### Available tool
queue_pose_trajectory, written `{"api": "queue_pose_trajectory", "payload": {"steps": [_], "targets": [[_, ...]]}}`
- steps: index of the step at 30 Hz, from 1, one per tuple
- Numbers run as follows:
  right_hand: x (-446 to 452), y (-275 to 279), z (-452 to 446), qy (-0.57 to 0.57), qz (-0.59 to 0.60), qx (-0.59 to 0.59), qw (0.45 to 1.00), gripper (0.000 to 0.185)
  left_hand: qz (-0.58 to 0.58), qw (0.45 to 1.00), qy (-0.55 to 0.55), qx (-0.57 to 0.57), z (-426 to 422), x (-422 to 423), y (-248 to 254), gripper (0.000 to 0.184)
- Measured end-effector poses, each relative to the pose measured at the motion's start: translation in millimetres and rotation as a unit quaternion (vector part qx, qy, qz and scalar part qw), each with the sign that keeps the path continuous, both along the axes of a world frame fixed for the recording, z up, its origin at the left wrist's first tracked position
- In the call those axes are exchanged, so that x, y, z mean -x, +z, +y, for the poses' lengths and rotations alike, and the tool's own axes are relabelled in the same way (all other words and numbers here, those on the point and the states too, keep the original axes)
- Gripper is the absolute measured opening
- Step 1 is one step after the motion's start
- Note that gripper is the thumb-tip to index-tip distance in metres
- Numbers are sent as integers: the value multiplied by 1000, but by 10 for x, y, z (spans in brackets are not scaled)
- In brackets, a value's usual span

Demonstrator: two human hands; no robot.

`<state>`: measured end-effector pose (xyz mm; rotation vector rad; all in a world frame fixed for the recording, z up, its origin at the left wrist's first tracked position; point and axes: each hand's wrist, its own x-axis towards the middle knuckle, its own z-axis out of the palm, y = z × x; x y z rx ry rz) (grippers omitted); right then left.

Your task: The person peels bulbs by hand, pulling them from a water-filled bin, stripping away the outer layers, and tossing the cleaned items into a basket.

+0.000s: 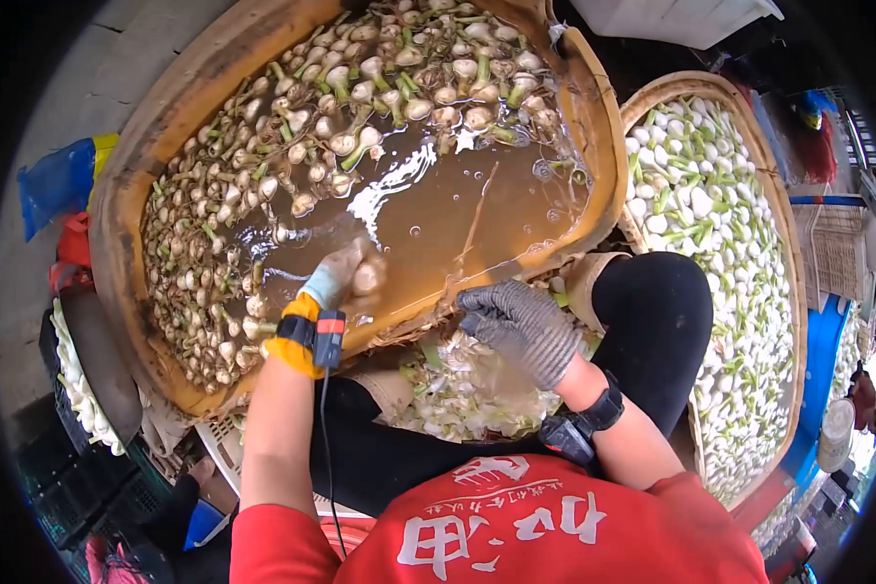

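Observation:
My left hand (338, 273), in a pale glove with a yellow cuff, is closed around a garlic bulb (368, 276) that is blurred by motion, above the near side of a large tub (608, 127). Brown water (438, 209) fills the tub, and many unpeeled garlic bulbs (200, 282) with short green stems lie in it. My right hand (521, 326), in a grey knitted glove, is over my lap near the tub's rim. Its fingers are curled together, and what they hold, if anything, cannot be made out. Beneath it lies a pile of peelings (472, 384).
To the right stands a long basket (803, 321) full of white, cleaned bulbs (696, 204). A white container (676, 19) is at the top. Blue plastic (54, 185) lies at the left, and dark crates (88, 496) sit at the lower left.

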<state>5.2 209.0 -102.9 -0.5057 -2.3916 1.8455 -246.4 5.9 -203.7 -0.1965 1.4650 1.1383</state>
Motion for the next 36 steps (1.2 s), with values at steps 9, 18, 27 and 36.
{"api": "queue_pose_trajectory", "payload": {"steps": [9, 18, 27, 36], "targets": [[-63, 597, -122, -49, 23, -62, 997, 33, 153, 935, 183, -261, 599, -1580, 1491, 48], [-409, 836, -433, -44, 95, -199, 974, 34, 364, 883, 255, -151, 552, -2215, 1689, 46], [-621, 863, -466, -83, 97, 124, 984, 33, 94, 924, 282, -239, 234, -2474, 1734, 47], [-251, 1088, -235, -158, 255, -272, 914, 21, 115, 944, 129, -282, -88, -2657, 2221, 56]]}}
